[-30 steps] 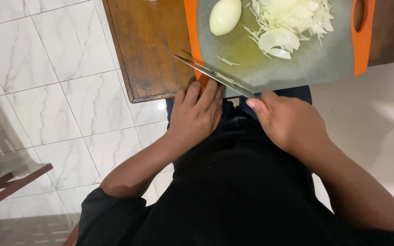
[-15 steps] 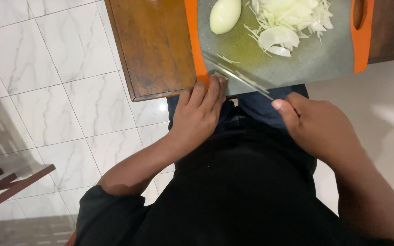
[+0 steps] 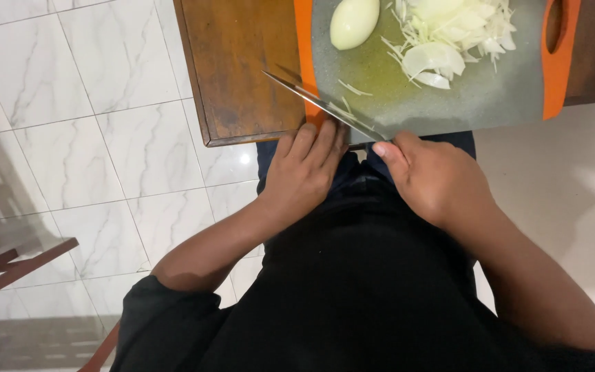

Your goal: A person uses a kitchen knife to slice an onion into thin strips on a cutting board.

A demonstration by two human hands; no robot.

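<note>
Right hand (image 3: 442, 179) is closed around the handle of one kitchen knife (image 3: 325, 107), blade slanting up-left over the grey cutting board (image 3: 449, 103). Left hand (image 3: 304, 169), fingers together, rests at the board's near edge, seemingly touching it. Beyond lie one peeled onion half (image 3: 354, 22), one sliced-onion pile (image 3: 449, 34). Bare wooden table (image 3: 242, 69) extends leftward.

Home kitchen: cutting board (image 3: 476, 103) with sliced onion (image 3: 449, 34), tiled floor (image 3: 70, 138).

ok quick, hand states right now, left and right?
Left hand: fingers together, resting on the near edge of the cutting board, holding nothing.
Right hand: closed on the knife handle.
</note>
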